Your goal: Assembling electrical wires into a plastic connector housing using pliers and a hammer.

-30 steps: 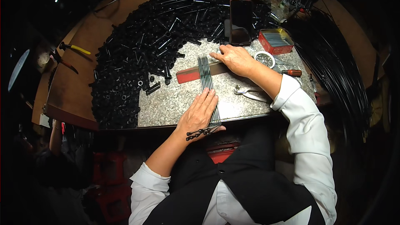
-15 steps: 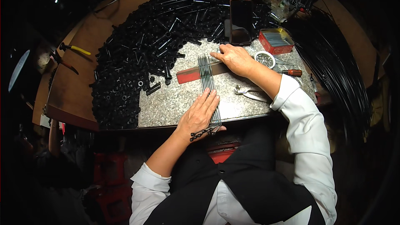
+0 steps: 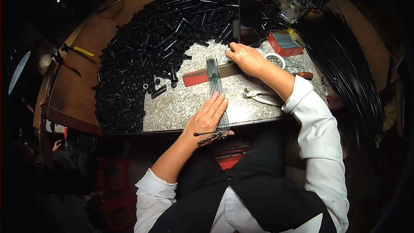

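My left hand lies flat, fingers stretched, over a row of thin metal rods. Bent black ends of the rods stick out past the table's near edge, beside the thumb tip. Under the far part of the rods runs a flat bar with a red end. My right hand is closed in a pinch near the bar's other end, just below the phone. What its fingertips hold, if anything, is too small to make out.
A large heap of black tubular parts fills the back and left. Around my right arm are a phone, a red tin, a white cup, a screwdriver and pincers. Long black rods lie far right.
My right hand has shifted slightly right and its outstretched index finger has curled in. Under my left hand the rods have turned: one black end now points left, apart from the others.
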The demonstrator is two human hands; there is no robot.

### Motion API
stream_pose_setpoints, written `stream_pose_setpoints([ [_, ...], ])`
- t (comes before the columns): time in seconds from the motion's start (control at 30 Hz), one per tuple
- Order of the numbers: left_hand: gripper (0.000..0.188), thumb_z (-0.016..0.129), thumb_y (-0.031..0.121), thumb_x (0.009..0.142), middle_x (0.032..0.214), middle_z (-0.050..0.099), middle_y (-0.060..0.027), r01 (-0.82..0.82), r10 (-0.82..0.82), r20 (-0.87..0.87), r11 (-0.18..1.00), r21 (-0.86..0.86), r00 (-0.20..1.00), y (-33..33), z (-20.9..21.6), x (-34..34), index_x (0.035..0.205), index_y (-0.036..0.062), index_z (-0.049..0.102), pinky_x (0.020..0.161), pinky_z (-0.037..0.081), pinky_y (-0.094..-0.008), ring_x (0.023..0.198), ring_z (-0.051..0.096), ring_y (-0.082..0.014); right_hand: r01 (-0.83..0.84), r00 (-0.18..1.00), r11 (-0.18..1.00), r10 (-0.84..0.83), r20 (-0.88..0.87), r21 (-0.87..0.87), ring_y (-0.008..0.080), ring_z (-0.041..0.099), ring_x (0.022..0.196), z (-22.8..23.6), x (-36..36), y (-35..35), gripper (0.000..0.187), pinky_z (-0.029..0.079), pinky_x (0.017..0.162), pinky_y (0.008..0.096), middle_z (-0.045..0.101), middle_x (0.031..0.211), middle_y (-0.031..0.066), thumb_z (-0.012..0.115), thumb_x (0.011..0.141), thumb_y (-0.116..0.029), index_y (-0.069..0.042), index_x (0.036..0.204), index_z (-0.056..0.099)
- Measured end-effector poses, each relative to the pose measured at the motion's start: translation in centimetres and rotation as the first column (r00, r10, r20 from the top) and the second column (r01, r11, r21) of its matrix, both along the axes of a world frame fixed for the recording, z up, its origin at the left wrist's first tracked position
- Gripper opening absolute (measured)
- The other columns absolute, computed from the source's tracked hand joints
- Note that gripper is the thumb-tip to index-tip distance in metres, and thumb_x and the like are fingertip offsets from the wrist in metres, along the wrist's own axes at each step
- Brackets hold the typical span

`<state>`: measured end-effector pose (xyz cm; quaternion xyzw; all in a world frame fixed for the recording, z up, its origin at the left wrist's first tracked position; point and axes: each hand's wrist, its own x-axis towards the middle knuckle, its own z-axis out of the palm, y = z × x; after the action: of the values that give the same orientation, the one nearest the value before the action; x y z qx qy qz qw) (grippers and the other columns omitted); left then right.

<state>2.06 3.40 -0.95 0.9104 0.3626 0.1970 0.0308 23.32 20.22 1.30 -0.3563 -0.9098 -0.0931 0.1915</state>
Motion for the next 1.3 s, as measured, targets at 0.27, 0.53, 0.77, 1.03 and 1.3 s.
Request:
stream_pose_setpoints([
  [0.27,0.091,0.074,0.047,0.069,0.141,0.038,-0.0199,-0.01,0.01,-0.005,1.0,-0.012,1.0,0.0,0.0,-0.2,0.135,-0.0044,0.038,0.109,0.031,-0.0407,0.135,0.031,-0.0339,-0.031,0.994,0.999,0.027,-0.104,-0.044,0.0318,0.056,0.093,0.1,-0.2,-0.1,0.013,0.048,0.078,0.0407,0.05,0.095,0.0149,0.047,0.082,-0.004,-0.001,0.092,0.056],
  [0.53,0.094,0.075,0.048,0.067,0.142,0.037,-0.0196,-0.004,0.004,0.025,1.0,-0.003,1.0,0.0,0.1,-0.1,0.135,-0.0037,0.038,0.109,0.032,-0.0401,0.135,0.031,-0.0332,-0.09,0.991,0.993,0.081,-0.104,-0.082,0.0318,0.056,0.094,-0.1,0.0,0.6,0.013,0.049,0.08,0.0402,0.051,0.099,0.0152,0.048,0.083,-0.006,-0.001,0.091,0.057],
  [0.77,0.095,0.076,0.048,0.066,0.143,0.036,-0.0193,-0.009,0.01,0.022,0.999,-0.041,1.0,0.0,0.4,0.1,0.136,-0.0035,0.038,0.109,0.032,-0.0401,0.136,0.03,-0.0327,-0.122,0.987,0.992,0.12,-0.109,-0.016,0.031,0.057,0.092,-0.1,-0.5,1.1,0.013,0.048,0.078,0.0391,0.052,0.096,0.0146,0.051,0.081,-0.006,-0.001,0.09,0.059],
  [1.03,0.098,0.076,0.051,0.063,0.144,0.034,-0.0187,-0.029,0.029,0.017,1.0,-0.005,0.999,0.0,-0.2,-0.1,0.137,-0.0011,0.038,0.11,0.032,-0.0393,0.137,0.028,-0.0324,-0.178,0.968,0.982,0.163,-0.19,-0.06,0.0321,0.058,0.092,-0.6,-2.3,1.2,0.018,0.049,0.077,0.0386,0.052,0.099,0.0145,0.056,0.078,-0.001,0.0,0.096,0.058],
  [1.3,0.089,0.073,0.051,0.068,0.14,0.039,-0.0197,-0.026,0.029,0.035,0.996,-0.08,0.999,-0.3,0.5,-0.2,0.135,0.003,0.042,0.108,0.033,-0.0401,0.134,0.033,-0.0345,0.035,0.969,0.998,-0.023,-0.246,0.046,0.0324,0.059,0.095,2.6,2.1,1.2,0.029,0.049,0.078,0.0399,0.054,0.099,0.014,0.061,0.076,-0.002,-0.006,0.105,0.059],
])
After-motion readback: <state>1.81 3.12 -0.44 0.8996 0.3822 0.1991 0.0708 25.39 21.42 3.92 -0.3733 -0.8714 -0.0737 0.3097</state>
